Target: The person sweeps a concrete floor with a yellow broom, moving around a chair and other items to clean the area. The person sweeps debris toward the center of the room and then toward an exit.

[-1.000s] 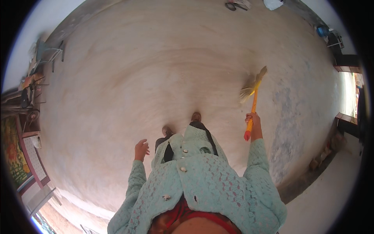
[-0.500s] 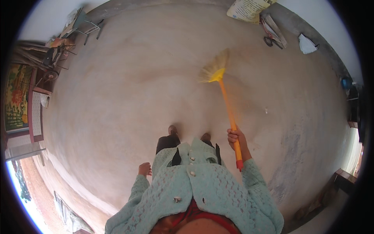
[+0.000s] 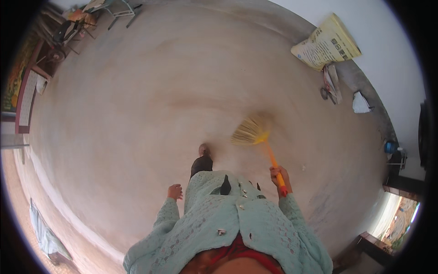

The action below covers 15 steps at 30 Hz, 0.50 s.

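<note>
The broom (image 3: pixel 260 139) is gripped by the right hand (image 3: pixel 279 176), the left hand (image 3: pixel 174 191) hangs loosely curled and empty, and most of the floor (image 3: pixel 137 114) seemingly remains unswept.

Right hand (image 3: pixel 279 176): fist closed round the broom handle (image 3: pixel 275 165), gripping near its lower end, knuckles outward.
Right arm: bent, elbow low, forearm angled up toward the handle, sleeve to the wrist.
Left hand (image 3: pixel 174 191): empty, fingers loosely curled, well apart from the handle, on the far side of the torso.
Left arm: hangs slightly out from the body, sleeved.
</note>
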{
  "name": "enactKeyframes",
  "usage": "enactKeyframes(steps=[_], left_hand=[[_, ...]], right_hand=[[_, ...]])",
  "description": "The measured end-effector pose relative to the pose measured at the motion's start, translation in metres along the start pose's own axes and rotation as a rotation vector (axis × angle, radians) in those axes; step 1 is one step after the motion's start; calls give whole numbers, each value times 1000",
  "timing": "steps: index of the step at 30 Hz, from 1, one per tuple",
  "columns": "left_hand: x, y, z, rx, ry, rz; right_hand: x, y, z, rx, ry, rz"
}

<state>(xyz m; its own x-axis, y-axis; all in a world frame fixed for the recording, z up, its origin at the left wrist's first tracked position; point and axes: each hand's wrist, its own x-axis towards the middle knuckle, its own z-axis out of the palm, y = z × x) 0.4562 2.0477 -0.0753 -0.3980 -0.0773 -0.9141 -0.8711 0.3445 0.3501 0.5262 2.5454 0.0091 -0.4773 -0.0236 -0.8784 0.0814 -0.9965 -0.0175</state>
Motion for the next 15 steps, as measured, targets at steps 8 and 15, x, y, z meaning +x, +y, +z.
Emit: enactKeyframes(steps=[8, 15], left_hand=[[25, 77, -32, -61, 88, 1], [-9, 55, -34, -215, 186, -102]], right_hand=[[-73, 20, 63, -111, 35, -173], [-17, 10, 106, -188, -352, 313]])
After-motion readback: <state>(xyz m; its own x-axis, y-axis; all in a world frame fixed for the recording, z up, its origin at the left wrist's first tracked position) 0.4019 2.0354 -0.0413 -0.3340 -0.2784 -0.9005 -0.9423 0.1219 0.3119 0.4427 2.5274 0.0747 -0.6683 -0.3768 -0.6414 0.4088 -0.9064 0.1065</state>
